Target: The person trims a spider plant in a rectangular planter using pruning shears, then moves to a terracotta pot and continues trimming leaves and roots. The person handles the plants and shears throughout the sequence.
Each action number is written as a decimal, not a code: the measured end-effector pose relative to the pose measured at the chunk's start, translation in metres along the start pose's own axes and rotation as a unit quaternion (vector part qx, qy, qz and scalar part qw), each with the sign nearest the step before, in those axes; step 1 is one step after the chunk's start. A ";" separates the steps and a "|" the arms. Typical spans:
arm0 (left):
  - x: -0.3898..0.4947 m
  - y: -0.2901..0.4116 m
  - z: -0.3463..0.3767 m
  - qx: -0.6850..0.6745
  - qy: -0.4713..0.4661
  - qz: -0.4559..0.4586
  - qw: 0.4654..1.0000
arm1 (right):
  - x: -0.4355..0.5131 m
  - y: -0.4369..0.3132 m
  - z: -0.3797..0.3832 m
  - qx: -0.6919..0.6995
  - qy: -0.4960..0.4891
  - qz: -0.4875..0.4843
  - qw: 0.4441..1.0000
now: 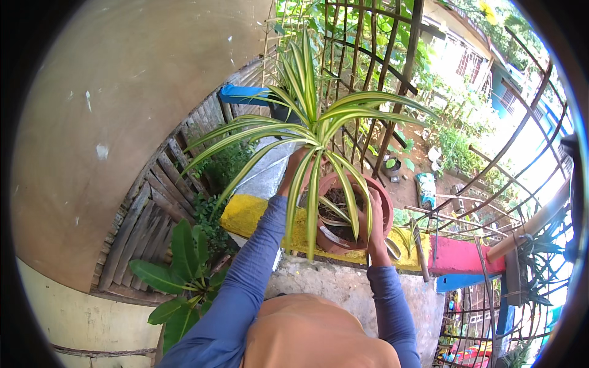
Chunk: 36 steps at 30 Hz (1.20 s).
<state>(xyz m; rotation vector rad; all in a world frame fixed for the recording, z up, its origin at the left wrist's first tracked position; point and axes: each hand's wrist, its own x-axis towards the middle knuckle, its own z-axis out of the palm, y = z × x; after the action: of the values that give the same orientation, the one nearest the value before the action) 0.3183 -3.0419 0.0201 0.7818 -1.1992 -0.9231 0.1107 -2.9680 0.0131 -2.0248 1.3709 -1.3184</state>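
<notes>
A plant with long green-and-yellow striped leaves (314, 133) stands over a round terracotta-coloured pot (385, 202), which rests on the yellow-painted top of a low wall (244, 216). My left hand (297, 170) is up at the plant's base, partly behind the leaves; its fingers are hidden, so its grip cannot be told. My right hand (373, 221) reaches into the right side of the pot, fingers at the soil, partly covered by a drooping leaf. Dark soil with dry roots or stems (338, 202) shows inside the pot. A curved metal object (393, 248) lies on the wall just right of the pot.
A stick lattice fence (368, 69) rises behind the wall. Pink (464, 253) and blue painted parts continue to the right. A broad-leaved plant (184, 271) grows at lower left, near wooden slats (138, 239). Beyond the fence are a small black pot (392, 168) and a printed bag (425, 188).
</notes>
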 end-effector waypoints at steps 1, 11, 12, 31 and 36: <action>0.007 -0.001 -0.008 0.102 0.023 0.057 0.993 | -0.003 0.001 0.002 -0.012 -0.002 -0.003 1.000; -0.027 -0.062 -0.140 0.422 0.171 -0.179 0.872 | -0.005 0.006 0.007 -0.066 -0.021 -0.006 0.998; -0.035 -0.071 -0.148 0.465 0.176 -0.198 0.845 | -0.005 0.006 0.007 -0.067 -0.025 -0.004 0.997; -0.067 -0.020 -0.129 0.650 0.002 -0.209 0.730 | -0.040 0.098 -0.119 -0.129 0.068 0.280 0.949; -0.048 0.050 -0.020 0.420 -0.115 0.056 0.898 | -0.063 0.102 -0.091 -0.163 0.080 0.219 0.959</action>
<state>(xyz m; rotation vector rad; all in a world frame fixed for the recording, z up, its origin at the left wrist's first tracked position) 0.3418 -2.9761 0.0404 1.2863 -1.8700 -0.3690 -0.0261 -2.9429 -0.0454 -1.6737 2.0835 -1.1278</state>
